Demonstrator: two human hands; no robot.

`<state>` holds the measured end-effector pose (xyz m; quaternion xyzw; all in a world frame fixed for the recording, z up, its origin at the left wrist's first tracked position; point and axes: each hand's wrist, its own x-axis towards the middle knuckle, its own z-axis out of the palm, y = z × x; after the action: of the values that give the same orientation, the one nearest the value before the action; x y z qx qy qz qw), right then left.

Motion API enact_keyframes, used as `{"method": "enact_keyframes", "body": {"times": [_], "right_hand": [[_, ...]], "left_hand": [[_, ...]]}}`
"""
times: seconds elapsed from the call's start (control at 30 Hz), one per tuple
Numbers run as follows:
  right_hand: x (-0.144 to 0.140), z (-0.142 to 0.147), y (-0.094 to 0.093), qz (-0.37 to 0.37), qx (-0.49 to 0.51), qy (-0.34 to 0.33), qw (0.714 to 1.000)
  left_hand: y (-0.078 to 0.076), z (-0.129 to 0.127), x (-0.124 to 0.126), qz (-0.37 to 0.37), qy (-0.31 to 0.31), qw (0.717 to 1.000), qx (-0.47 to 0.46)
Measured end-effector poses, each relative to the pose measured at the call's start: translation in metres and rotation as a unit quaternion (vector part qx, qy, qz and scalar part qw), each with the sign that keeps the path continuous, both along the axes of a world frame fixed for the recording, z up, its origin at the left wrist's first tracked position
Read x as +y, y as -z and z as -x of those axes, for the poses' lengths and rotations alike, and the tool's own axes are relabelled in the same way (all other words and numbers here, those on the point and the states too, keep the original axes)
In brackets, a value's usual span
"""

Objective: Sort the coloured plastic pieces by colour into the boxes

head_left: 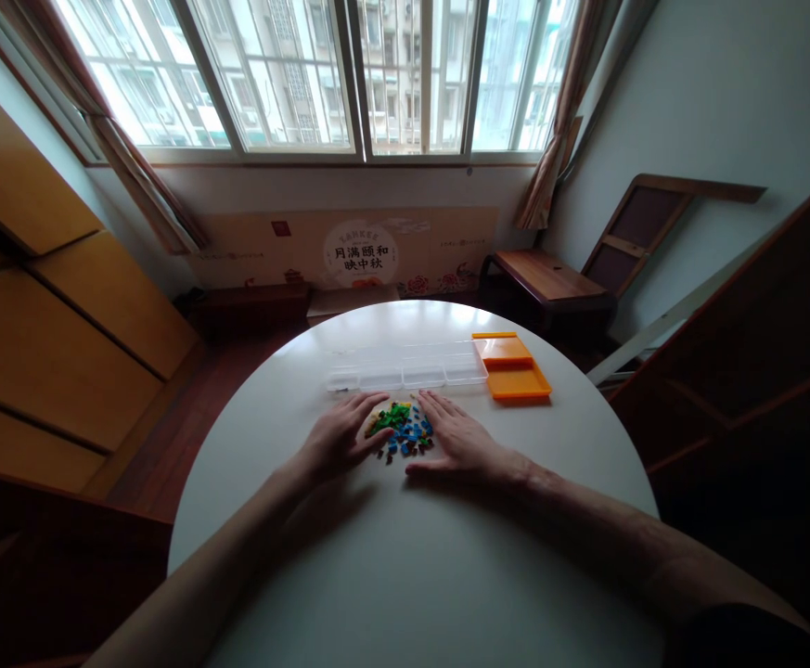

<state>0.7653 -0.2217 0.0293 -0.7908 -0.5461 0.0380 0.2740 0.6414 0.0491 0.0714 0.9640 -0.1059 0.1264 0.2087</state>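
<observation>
A small heap of tiny coloured pieces [402,430], green, blue and a few red and yellow, lies on the round white table [405,557]. My left hand [340,436] rests flat on the table against the heap's left side, fingers spread. My right hand [457,439] lies flat against the heap's right side, fingers together and pointing away from me. Neither hand holds anything. Just beyond the heap stands a clear plastic compartment box [408,366], and right of it an orange tray [512,366].
Past the table are a low wooden bench [547,278], a leaning wooden frame [645,227] and a printed cardboard panel [349,249] under the window. Wooden cabinets [49,343] line the left wall; dark wooden boards [759,371] stand on the right.
</observation>
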Motion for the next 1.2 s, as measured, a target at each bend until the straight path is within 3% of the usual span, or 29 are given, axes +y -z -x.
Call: {"method": "enact_keyframes", "body": {"times": [0.17, 0.4, 0.7, 0.97, 1.2], "right_hand": [[0.007, 0.003, 0.001, 0.004, 0.009, 0.015, 1.000], [0.027, 0.012, -0.003, 0.011, 0.011, -0.002, 1.000], [0.065, 0.033, -0.006, 0.010, 0.002, -0.018, 1.000], [0.108, 0.059, -0.009, 0.007, -0.009, -0.035, 0.999], [0.147, 0.082, -0.007, -0.016, -0.016, -0.055, 0.998]], "left_hand": [[-0.004, 0.017, 0.028, 0.013, -0.070, 0.997, -0.032], [0.006, 0.047, 0.065, -0.015, -0.037, 0.998, 0.057], [0.012, 0.086, 0.113, -0.052, -0.135, 0.987, 0.064], [0.018, 0.099, 0.122, 0.000, -0.230, 0.973, -0.013], [0.028, 0.100, 0.128, -0.065, -0.310, 0.948, -0.013]]}}
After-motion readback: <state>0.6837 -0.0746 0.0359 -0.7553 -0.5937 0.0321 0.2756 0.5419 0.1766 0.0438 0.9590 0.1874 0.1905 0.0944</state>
